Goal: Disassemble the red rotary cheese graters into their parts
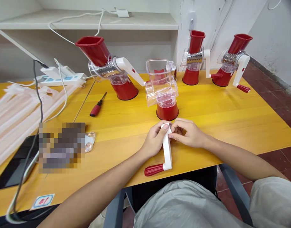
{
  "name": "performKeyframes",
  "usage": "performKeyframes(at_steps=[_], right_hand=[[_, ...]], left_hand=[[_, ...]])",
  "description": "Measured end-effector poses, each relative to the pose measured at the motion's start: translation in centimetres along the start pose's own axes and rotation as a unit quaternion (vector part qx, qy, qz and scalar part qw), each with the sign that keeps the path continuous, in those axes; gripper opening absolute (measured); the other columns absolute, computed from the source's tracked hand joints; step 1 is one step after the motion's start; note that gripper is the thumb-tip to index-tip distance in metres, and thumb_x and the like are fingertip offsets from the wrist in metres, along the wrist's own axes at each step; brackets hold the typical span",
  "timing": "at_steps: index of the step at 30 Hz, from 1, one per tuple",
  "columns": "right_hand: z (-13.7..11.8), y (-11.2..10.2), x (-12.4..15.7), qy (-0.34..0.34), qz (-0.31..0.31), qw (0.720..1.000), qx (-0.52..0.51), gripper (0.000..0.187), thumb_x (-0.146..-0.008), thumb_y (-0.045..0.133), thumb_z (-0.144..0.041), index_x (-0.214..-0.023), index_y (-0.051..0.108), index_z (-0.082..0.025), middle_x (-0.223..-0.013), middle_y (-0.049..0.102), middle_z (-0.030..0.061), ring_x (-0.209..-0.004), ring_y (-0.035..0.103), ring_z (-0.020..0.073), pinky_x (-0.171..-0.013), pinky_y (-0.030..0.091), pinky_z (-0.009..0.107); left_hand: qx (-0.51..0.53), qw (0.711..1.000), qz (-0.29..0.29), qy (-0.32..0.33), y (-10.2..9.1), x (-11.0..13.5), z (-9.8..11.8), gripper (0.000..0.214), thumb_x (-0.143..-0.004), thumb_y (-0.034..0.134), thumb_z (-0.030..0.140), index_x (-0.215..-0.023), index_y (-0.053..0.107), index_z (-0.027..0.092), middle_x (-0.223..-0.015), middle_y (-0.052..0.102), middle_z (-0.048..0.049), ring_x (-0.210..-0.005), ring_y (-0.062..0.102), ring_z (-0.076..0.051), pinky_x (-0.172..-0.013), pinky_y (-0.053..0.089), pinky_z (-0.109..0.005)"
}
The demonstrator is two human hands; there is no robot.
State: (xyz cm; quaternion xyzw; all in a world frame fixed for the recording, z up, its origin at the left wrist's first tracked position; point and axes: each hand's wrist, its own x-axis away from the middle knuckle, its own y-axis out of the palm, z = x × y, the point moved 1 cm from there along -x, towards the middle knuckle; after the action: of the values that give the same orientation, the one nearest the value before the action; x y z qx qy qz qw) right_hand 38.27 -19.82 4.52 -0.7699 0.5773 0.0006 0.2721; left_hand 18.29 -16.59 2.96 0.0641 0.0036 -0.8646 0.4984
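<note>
My left hand [155,138] grips the upper end of a white crank handle [167,148], its thumb pressed on the front face. A red ribbed knob [154,170] sticks out to the left at the crank's lower end. With bent fingers and thumb, my right hand [188,132] pinches the same upper end from the right; anything small between its fingers is hidden. Just beyond both hands stands a rotary grater body [161,90] of clear plastic on a red base [167,111]. No crank is fitted on it, and a red piece shows through its clear hopper.
Complete red rotary graters stand at the back left [107,68], back right [194,58] and far right [233,60]. A red-handled screwdriver [96,109] lies left of centre. Cables, a power strip [64,78], plastic bags [24,110] and a blurred-out item [62,147] occupy the left side.
</note>
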Motion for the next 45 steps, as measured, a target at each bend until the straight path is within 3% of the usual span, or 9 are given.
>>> performKeyframes(at_steps=[7,20,24,27,30,34,39,42,45], right_hand=[[0.0,0.0,0.0,0.011,-0.02,1.0,0.003,0.045,-0.105,0.077,-0.056,-0.093,0.065,-0.015,-0.09,0.062,-0.0003,-0.077,0.052,0.0047,-0.075,0.044,0.02],[-0.4,-0.7,0.2,0.025,-0.073,0.991,0.105,0.033,-0.114,0.06,-0.046,-0.1,0.062,-0.016,-0.097,0.066,0.0027,-0.088,0.054,0.0093,-0.085,0.039,0.022],[0.0,-0.9,-0.1,0.008,-0.057,0.998,0.036,0.038,-0.112,0.063,-0.051,-0.096,0.061,-0.016,-0.094,0.064,0.0014,-0.084,0.051,0.0068,-0.081,0.041,0.021],[0.5,-1.2,-0.4,0.054,-0.007,0.995,-0.087,0.047,-0.108,0.066,-0.063,-0.101,0.061,-0.016,-0.086,0.059,-0.002,-0.071,0.048,0.0034,-0.068,0.039,0.019],[0.8,-1.3,-0.7,0.145,0.02,0.967,-0.208,0.058,-0.101,0.072,-0.074,-0.103,0.058,-0.018,-0.078,0.054,-0.0063,-0.057,0.045,0.0014,-0.053,0.036,0.018],[0.4,-0.4,-0.7,0.182,-0.06,0.935,-0.299,0.063,-0.096,0.077,-0.077,-0.1,0.06,-0.016,-0.078,0.06,-0.0057,-0.053,0.049,0.0001,-0.047,0.038,0.015],[-1.2,0.2,-0.3,0.165,-0.134,0.916,-0.342,0.065,-0.097,0.078,-0.074,-0.116,0.066,-0.014,-0.094,0.072,0.0,-0.062,0.069,0.0043,-0.055,0.057,0.017],[-2.1,-0.1,-0.1,0.14,-0.149,0.923,-0.327,0.064,-0.099,0.077,-0.072,-0.122,0.067,-0.013,-0.098,0.074,0.0015,-0.069,0.074,0.0055,-0.063,0.062,0.017],[-2.7,-0.4,0.1,0.126,-0.162,0.941,-0.27,0.058,-0.103,0.074,-0.068,-0.114,0.068,-0.012,-0.09,0.072,0.0006,-0.072,0.072,0.0039,-0.068,0.061,0.014]], left_hand=[[-0.01,1.0,-0.017,-0.004,0.0,0.0,0.0,0.065,-0.106,0.07,0.082,-0.097,0.067,0.017,-0.077,0.064,-0.0014,-0.067,0.057,-0.016,-0.063,0.049,-0.027],[-0.051,0.999,0.0,-0.016,-0.3,0.3,0.2,0.073,-0.102,0.071,0.087,-0.093,0.072,0.015,-0.085,0.064,-0.0021,-0.078,0.055,-0.017,-0.079,0.052,-0.03],[0.007,0.999,0.017,-0.031,-0.4,0.5,-0.2,0.073,-0.094,0.083,0.086,-0.106,0.077,0.015,-0.086,0.072,-0.0042,-0.074,0.062,-0.017,-0.071,0.055,-0.027],[0.071,0.997,0.018,-0.029,-0.9,0.8,-0.3,0.081,-0.09,0.087,0.086,-0.128,0.08,0.016,-0.085,0.075,-0.0049,-0.068,0.069,-0.018,-0.061,0.056,-0.025],[0.105,0.993,0.034,0.047,-1.6,1.1,0.4,0.086,-0.084,0.093,0.086,-0.137,0.081,0.019,-0.09,0.078,-0.0057,-0.07,0.076,-0.02,-0.062,0.064,-0.027],[0.062,0.972,0.052,0.221,-2.9,1.3,2.0,0.079,-0.081,0.099,0.079,-0.134,0.084,0.023,-0.089,0.082,-0.0051,-0.065,0.08,-0.022,-0.058,0.067,-0.029],[-0.158,0.87,0.036,0.466,-4.1,0.7,4.0,0.073,-0.087,0.099,0.071,-0.134,0.084,0.017,-0.093,0.086,-0.0093,-0.072,0.083,-0.022,-0.065,0.067,-0.028],[-0.26,0.819,-0.008,0.512,-4.1,0.6,4.4,0.068,-0.091,0.099,0.066,-0.136,0.082,0.017,-0.093,0.085,-0.0102,-0.073,0.08,-0.021,-0.066,0.065,-0.029],[-0.308,0.822,-0.045,0.476,-3.7,0.7,4.3,0.059,-0.098,0.094,0.062,-0.139,0.08,0.022,-0.095,0.085,-0.0104,-0.076,0.08,-0.023,-0.07,0.065,-0.033]])
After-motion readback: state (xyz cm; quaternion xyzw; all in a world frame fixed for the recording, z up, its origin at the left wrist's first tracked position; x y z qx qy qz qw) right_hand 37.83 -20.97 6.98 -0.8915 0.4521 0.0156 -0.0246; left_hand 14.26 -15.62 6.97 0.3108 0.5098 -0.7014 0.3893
